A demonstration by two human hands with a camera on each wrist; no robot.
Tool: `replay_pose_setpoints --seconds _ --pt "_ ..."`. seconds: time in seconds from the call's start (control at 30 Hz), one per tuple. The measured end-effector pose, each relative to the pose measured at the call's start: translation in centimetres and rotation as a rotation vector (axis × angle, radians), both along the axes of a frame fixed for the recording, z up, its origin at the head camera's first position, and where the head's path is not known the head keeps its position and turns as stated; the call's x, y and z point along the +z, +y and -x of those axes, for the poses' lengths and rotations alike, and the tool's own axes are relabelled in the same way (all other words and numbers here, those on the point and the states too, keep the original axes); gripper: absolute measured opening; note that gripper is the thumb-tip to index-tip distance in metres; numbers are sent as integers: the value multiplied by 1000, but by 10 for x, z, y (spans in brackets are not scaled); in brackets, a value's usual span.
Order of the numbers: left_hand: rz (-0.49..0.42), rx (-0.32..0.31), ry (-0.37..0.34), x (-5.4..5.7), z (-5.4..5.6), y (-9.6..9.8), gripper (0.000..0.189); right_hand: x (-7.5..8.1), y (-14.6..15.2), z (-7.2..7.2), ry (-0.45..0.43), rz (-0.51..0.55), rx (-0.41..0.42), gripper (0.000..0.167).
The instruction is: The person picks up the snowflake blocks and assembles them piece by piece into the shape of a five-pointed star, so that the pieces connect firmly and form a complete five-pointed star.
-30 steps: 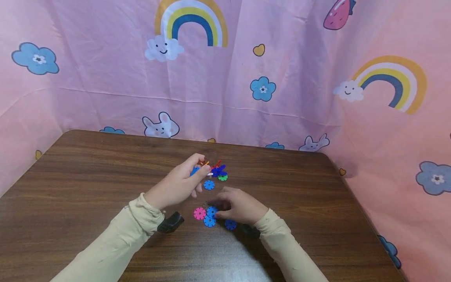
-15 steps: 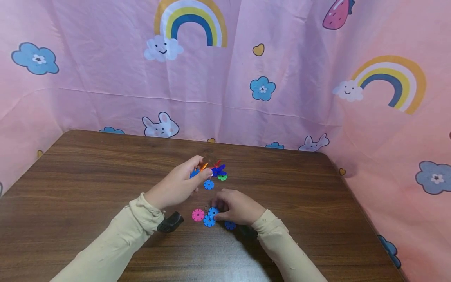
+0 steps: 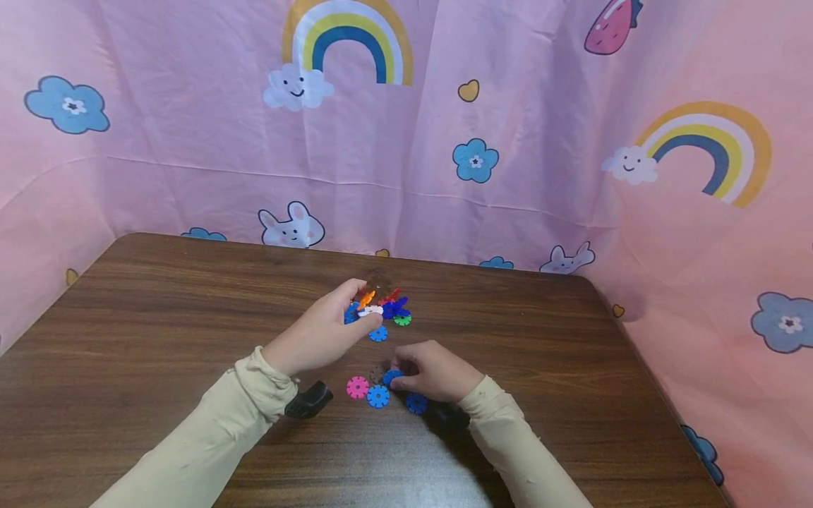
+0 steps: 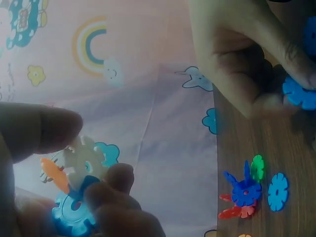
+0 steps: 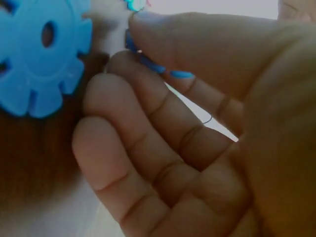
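Observation:
My left hand [image 3: 324,328] grips a small build of joined notched discs above the table. It has a white disc [image 4: 79,157], an orange disc [image 4: 54,175] and a blue disc [image 4: 74,217]. A clear disc [image 3: 379,284] shows by those fingertips; whether it belongs to the build I cannot tell. Lower and to the right, my right hand [image 3: 438,370] pinches a blue notched disc [image 3: 392,378] between thumb and fingers, tilted off the table. Beside it lie a pink disc [image 3: 358,387], a loose blue disc [image 3: 377,396] and a dark see-through disc [image 3: 376,372].
Another blue disc [image 3: 416,403] lies beneath the right wrist. Beyond the hands sit a dark blue joined cluster [image 3: 395,308], red pieces [image 3: 389,298], a green disc [image 3: 403,320] and one more blue disc [image 3: 378,333]. A patterned pink curtain [image 3: 406,141] hangs behind the wooden table [image 3: 540,339].
The right fingers have lifted and tilted the blue disc that lay flat against its neighbour. In the left hand the build has turned, bringing its white and orange discs into clearer view.

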State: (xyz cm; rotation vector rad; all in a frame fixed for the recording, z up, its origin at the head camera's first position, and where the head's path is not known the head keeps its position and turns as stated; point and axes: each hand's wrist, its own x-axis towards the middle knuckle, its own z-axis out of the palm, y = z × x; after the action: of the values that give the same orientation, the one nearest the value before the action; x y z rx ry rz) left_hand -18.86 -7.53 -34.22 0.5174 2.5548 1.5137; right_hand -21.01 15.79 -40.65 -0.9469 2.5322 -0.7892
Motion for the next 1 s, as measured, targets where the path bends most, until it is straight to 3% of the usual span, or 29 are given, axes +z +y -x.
replay_pose_setpoints --seconds 0.2,0.37,0.57,0.7,1.0 --pt "17 9 -26 0 3 -1 49 3 4 1 71 39 0 9" --pt "8 6 -9 0 4 -2 46 9 6 0 73 109 -102 10" --pt "-85 -39 -28 2 4 -4 43 23 8 -2 31 479 -298 8" --pt "-146 -40 -70 4 5 -4 43 34 7 -6 11 702 -339 11" --pt "-396 -149 -163 6 5 -2 39 50 1 -19 67 921 -344 11"
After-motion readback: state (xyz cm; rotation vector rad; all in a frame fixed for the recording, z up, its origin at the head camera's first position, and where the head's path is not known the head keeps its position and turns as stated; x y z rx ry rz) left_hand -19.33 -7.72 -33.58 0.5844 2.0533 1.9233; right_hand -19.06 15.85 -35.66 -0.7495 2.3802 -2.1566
